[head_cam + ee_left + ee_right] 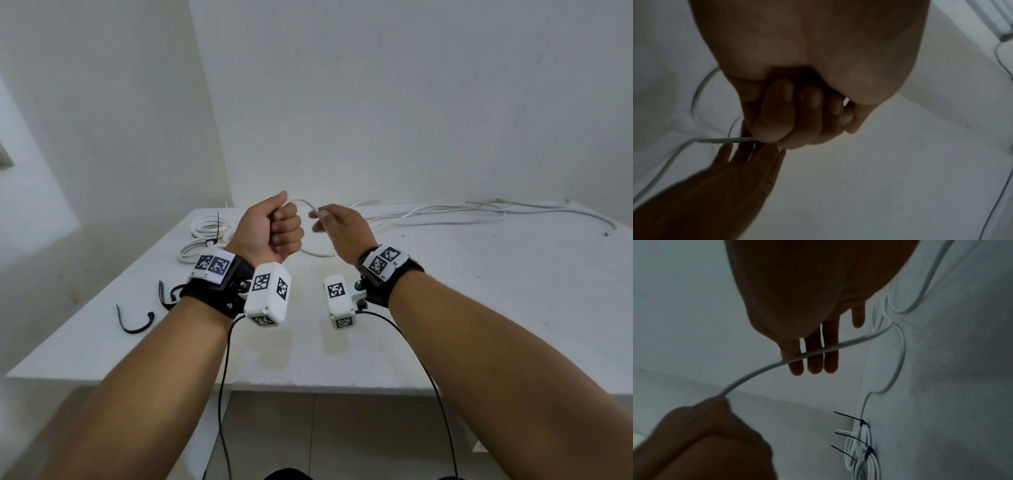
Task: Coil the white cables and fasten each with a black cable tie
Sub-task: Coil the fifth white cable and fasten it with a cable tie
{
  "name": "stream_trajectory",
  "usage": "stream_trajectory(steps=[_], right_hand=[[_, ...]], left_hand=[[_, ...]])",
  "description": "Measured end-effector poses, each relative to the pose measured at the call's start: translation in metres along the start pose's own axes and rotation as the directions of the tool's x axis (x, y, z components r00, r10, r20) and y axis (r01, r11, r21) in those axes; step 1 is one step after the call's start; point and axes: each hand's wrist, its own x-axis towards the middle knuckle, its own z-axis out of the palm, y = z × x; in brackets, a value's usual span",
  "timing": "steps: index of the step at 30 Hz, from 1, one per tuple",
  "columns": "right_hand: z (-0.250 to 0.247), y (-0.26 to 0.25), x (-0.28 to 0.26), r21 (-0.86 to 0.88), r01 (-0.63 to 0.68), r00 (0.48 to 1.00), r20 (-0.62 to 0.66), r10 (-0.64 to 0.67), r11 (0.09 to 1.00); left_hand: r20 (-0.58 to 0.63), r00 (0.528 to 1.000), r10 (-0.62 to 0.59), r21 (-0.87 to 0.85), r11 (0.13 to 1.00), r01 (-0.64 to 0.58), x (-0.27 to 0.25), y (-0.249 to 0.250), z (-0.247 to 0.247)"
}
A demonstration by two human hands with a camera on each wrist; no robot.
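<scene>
My left hand [274,230] is fisted, fingers [777,112] curled tight round the thin, smooth white cable [306,202]. My right hand [342,229] has fingers [813,363] near straight, slightly apart, cable crossing them; a thumb pinch is likely, but it's hidden. Cable arcs between the hands above the matte white surface [445,308]. Tied coils [205,236] lie far left, loose cables [479,212] along the back edge, black ties [135,320] near the left edge.

White table [445,308] standing against the wall. Tied coils of white cable [205,236] lying at its far left. Loose white cables [445,214] sprawling along the far edge. Spare black cable ties [135,318] lying near the left edge.
</scene>
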Motion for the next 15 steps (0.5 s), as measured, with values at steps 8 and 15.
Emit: stream_trajectory(steps=[8, 15], right_hand=[[-0.019, 0.025, -0.023, -0.005, -0.111, 0.994, 0.011, 0.111, 0.994], [-0.012, 0.009, -0.036, -0.112, 0.055, 0.994, 0.095, -0.044, 0.992]], left_hand=[[0.115, 0.974, 0.194, -0.117, 0.977, -0.181, -0.013, 0.003, 0.028], [-0.073, 0.900, 0.430, 0.006, 0.903, -0.431, 0.003, -0.001, 0.035]])
